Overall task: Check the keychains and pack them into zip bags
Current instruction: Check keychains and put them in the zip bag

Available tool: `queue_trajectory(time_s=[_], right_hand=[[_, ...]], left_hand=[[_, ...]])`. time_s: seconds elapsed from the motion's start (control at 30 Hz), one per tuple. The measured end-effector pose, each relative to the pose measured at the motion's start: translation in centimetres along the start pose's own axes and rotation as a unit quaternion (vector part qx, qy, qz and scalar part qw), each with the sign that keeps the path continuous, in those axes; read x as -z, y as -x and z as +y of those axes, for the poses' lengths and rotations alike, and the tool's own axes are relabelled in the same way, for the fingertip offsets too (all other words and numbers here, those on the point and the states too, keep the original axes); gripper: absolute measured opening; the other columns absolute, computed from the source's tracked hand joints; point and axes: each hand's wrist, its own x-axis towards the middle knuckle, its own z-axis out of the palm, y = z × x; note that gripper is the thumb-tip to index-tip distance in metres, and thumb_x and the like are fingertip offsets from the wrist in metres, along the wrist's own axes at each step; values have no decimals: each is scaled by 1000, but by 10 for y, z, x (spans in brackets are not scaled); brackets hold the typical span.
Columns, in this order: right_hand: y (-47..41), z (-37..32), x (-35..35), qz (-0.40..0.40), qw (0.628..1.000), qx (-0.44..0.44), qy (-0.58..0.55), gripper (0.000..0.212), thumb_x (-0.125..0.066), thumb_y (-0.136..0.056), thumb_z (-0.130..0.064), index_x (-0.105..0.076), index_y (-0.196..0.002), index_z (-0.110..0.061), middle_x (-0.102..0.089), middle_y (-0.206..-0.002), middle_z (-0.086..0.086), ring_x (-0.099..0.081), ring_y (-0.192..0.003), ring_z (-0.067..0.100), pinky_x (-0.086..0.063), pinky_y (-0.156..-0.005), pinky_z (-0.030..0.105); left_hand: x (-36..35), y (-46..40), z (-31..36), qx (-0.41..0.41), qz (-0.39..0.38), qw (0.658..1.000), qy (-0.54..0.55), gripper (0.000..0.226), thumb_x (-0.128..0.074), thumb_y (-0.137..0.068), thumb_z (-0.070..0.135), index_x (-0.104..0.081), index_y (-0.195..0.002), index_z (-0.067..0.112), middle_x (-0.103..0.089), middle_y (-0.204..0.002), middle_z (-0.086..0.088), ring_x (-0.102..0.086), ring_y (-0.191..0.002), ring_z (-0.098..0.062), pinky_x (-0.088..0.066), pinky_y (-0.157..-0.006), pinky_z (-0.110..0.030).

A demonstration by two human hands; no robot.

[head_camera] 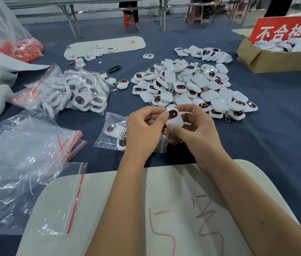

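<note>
A white keychain (pixel 174 117) with a dark, red-rimmed face is held up between both hands above the blue table. My left hand (pixel 143 129) pinches its left edge, and my right hand (pixel 195 130) grips it from the right and below. Under my hands lies a zip bag (pixel 112 134) with two keychains showing inside. A big heap of loose keychains (pixel 188 85) lies just beyond my hands. Empty zip bags (pixel 35 150) with red strips are stacked at the left.
Filled zip bags (pixel 76 91) are piled at the left middle. A cardboard box (pixel 275 58) with a red sign holds more keychains at the far right. A beige board (pixel 146 209) with red writing lies under my forearms. A second board (pixel 105 46) lies farther back.
</note>
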Motion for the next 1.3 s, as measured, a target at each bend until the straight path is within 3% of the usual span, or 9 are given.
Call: queue_trajectory(time_s=[0.17, 0.4, 0.73, 0.9, 1.03, 1.2, 1.3], right_hand=[[-3, 3, 1, 6, 1000, 13, -1, 41, -78, -85, 3, -70, -112, -26, -76, -99, 9, -78, -84, 28, -64, -68, 36], [-7, 8, 4, -11, 1000, 10, -11, 38, -76, -86, 7, -67, -113, -19, -78, -97, 9, -78, -86, 29, -64, -73, 35], [-10, 8, 8, -39, 995, -28, -89, 16, -56, -103, -2, -69, -112, -8, -76, -101, 16, -74, -95, 32, -61, -75, 34], [-11, 8, 7, -31, 995, -34, -85, 11, -58, -103, -5, -67, -108, -6, -74, -92, 8, -71, -84, 26, -61, -75, 38], [-13, 8, 6, -17, 995, -40, -92, 7, -58, -104, -4, -65, -107, -3, -72, -96, 12, -70, -75, 18, -61, -76, 41], [-14, 9, 7, -5, 995, -38, -91, 9, -59, -105, -5, -66, -108, -1, -74, -102, 16, -71, -97, 41, -62, -77, 39], [-15, 11, 7, 2, 997, -34, -64, 13, -62, -104, -10, -66, -112, -1, -72, -110, 26, -71, -105, 50, -61, -85, 48]], left_hand=[[-4, 1, 1, 4, -28, 999, 18, 8, -72, -95, 17, -78, -101, 17, -78, -92, -2, -73, -87, -28, -63, -82, -47], [-6, -2, -3, 34, -35, 999, -4, 9, -74, -93, 20, -78, -91, 12, -75, -83, -16, -70, -89, -41, -60, -82, -59], [-6, 1, 0, 28, -20, 999, -30, 13, -74, -94, 24, -79, -90, 13, -74, -78, -15, -70, -75, -34, -61, -75, -56], [-5, 5, 1, 32, -18, 999, -20, 8, -74, -94, 20, -77, -92, 13, -73, -85, -22, -69, -84, -41, -61, -76, -56], [-6, 5, 0, 27, -21, 999, -22, 9, -73, -95, 20, -77, -93, 13, -73, -84, -21, -70, -76, -33, -62, -75, -55], [-7, 3, -1, 24, -36, 999, -10, 9, -74, -95, 21, -78, -97, 14, -74, -86, -19, -70, -85, -43, -63, -74, -56], [-5, 3, -2, 27, -49, 998, 3, 8, -73, -96, 21, -78, -99, 14, -74, -86, -21, -72, -81, -43, -63, -71, -56]])
